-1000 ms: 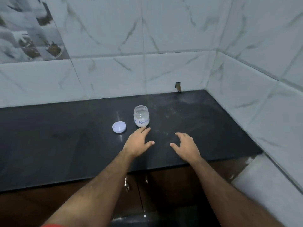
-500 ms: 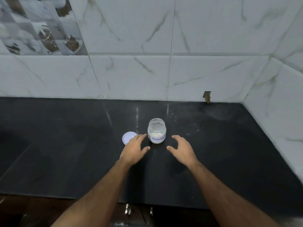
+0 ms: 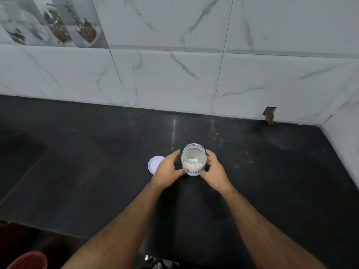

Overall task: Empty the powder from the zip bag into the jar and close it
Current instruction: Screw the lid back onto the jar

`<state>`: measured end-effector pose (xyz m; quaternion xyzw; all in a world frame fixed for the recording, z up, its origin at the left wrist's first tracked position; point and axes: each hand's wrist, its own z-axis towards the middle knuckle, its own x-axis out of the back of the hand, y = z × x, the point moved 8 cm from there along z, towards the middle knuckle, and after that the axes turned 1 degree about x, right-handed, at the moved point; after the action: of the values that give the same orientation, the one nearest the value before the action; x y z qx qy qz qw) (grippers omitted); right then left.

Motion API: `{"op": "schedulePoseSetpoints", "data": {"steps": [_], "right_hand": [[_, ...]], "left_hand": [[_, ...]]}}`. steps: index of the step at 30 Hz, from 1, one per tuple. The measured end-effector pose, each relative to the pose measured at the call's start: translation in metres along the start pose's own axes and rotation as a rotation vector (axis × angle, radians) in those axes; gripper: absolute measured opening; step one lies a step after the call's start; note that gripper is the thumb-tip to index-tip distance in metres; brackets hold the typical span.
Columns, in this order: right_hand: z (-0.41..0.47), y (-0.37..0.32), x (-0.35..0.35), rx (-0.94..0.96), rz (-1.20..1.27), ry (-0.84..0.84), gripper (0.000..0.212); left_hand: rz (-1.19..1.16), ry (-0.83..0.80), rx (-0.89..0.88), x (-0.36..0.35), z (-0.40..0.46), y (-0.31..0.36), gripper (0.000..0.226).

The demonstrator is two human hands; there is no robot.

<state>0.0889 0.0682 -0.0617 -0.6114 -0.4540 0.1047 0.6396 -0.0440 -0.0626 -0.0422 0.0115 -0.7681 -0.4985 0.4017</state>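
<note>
A small clear jar (image 3: 193, 159) stands upright on the black countertop (image 3: 272, 181), open at the top, with white powder in its lower part and a white label reading "POWDER". Its round white lid (image 3: 154, 164) lies flat just left of it, partly covered by my left hand (image 3: 168, 170). That hand cups the jar's left side, with the thumb on the label. My right hand (image 3: 214, 171) wraps the jar's right side, its fingers against the wall of the jar. No zip bag is in view.
White marble-look tiles (image 3: 174, 78) back the counter and turn a corner at the right (image 3: 343, 144). A small broken hole (image 3: 269, 114) sits low in the back wall. A red object (image 3: 29, 261) shows below the counter's front edge at bottom left.
Both hands have moved forward from the counter and closed around the jar from either side. The camera view has shifted right and closer to the jar.
</note>
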Motion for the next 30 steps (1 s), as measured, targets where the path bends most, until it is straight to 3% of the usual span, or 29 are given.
{"op": "schedulePoseSetpoints", "data": {"steps": [2,9,12,18,27,30], "right_hand": [[0.002,-0.003,-0.002,0.002,0.051,0.008,0.063],[-0.002,-0.005,-0.001,-0.04,0.231,0.028,0.052],[-0.006,-0.007,-0.001,-0.035,0.271,0.034,0.048],[0.002,-0.024,-0.014,-0.078,0.304,0.079,0.031],[0.023,-0.036,-0.08,-0.171,-0.046,0.106,0.006],[0.024,-0.049,-0.096,-0.207,-0.229,0.1,0.018]], "left_hand": [[-0.06,-0.04,-0.036,-0.003,0.006,0.003,0.065],[-0.163,-0.102,-0.12,-0.016,0.012,0.015,0.087],[-0.142,-0.069,-0.13,-0.01,0.011,0.018,0.093],[-0.172,0.067,-0.203,0.04,0.005,0.025,0.078],[-0.233,0.257,-0.156,0.146,-0.016,-0.024,0.067],[-0.22,0.269,-0.115,0.161,-0.025,-0.043,0.069]]}}
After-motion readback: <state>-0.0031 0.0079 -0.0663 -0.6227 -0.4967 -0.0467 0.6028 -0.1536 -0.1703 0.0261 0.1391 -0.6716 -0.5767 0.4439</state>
